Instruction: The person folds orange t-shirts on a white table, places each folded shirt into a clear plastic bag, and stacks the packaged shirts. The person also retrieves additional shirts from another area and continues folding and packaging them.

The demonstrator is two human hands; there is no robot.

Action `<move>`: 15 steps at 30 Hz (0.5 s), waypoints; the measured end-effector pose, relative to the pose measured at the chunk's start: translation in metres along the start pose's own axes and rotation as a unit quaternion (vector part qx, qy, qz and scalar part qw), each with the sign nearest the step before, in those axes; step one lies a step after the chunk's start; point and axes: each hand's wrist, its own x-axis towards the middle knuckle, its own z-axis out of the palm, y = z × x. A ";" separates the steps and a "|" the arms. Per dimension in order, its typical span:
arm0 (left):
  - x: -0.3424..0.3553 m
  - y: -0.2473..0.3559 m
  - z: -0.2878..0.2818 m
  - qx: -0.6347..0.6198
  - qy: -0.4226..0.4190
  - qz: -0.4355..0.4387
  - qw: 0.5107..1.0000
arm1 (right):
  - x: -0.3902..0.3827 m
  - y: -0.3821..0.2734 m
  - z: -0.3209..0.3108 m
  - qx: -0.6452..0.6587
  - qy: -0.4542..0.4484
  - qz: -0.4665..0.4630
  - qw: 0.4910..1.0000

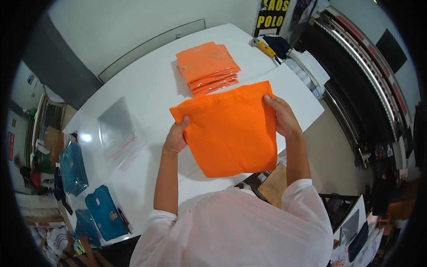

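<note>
A folded bright orange cloth, which looks like a T-shirt (231,133), is spread between my hands above the near part of the white table. My left hand (176,137) grips its left edge, thumb on top. At the right edge, my right hand (284,116) pinches the cloth near the upper corner. The fingers under the cloth are hidden. Just beyond it stands a stack of folded orange shirts in clear plastic (207,66). Flat clear plastic bags (116,124) lie on the table to the left of my left hand.
Teal shirts in plastic (74,168) and a folded teal shirt (106,211) lie along the left side of the white table (147,75). A yellow-handled tool (266,47) rests near the far right edge. A long dark machine (356,75) stands beyond the table's right side.
</note>
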 end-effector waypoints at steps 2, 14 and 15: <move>-0.013 0.027 0.004 0.038 0.049 0.014 0.998 | 0.018 0.008 0.018 0.049 -0.009 0.010 0.999; -0.152 0.118 -0.014 0.097 0.162 0.161 0.969 | 0.038 0.064 0.155 0.112 -0.160 0.021 0.981; -0.162 0.121 -0.018 0.105 0.179 0.146 0.967 | 0.041 0.069 0.159 0.105 -0.171 0.040 0.979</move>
